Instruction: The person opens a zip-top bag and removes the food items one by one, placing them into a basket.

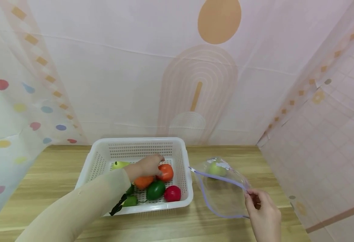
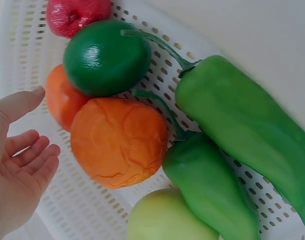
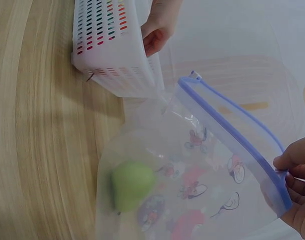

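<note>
My left hand [image 1: 146, 166] reaches into a white plastic basket [image 1: 190, 191], thumb and fingers apart beside an orange-red tomato-like fruit [image 1: 166, 172]. In the left wrist view a gap shows between the thumb tip and that fruit [image 2: 62, 95]. My right hand [image 1: 264, 213] pinches the purple zip edge of a clear printed bag [image 1: 225, 200] between thumb and fingers. The bag's mouth gapes toward the near side. Inside the bag, on the wooden table, lies a green pear-like fruit [image 3: 132, 185].
Around the left hand in the basket lie a wrinkled orange fruit [image 2: 117, 142], a dark green oval fruit [image 2: 107, 57], a red fruit [image 2: 77, 17], two green peppers [image 2: 242, 120] and a yellow-green fruit [image 2: 167, 217]. A patterned cloth [image 1: 128, 84] hangs behind the table.
</note>
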`<act>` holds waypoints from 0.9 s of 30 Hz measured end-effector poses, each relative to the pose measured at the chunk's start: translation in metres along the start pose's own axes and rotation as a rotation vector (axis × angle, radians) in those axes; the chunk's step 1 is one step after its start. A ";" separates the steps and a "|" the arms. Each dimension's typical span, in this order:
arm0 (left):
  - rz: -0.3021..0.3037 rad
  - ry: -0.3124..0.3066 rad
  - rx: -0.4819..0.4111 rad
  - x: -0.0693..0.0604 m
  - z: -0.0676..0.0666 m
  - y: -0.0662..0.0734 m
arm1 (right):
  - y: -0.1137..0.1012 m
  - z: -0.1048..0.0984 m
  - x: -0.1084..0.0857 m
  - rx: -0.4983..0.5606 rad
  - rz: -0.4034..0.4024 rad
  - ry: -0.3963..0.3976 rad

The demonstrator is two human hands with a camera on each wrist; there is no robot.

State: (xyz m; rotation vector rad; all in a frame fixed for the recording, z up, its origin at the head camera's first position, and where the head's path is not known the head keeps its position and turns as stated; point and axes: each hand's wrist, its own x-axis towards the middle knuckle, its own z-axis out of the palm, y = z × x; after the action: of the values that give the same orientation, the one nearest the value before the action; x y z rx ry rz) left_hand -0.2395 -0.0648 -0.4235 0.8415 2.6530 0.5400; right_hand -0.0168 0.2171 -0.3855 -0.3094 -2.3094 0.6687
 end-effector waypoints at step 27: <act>0.746 0.409 0.225 -0.031 0.015 0.070 | -0.003 0.007 0.009 0.020 0.058 -0.029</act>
State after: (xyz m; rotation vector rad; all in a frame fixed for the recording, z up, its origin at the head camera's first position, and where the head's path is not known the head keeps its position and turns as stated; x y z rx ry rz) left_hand -0.1754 -0.0270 -0.4005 2.0079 2.7109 0.6336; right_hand -0.0281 0.2155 -0.3838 -0.3615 -2.3273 0.7289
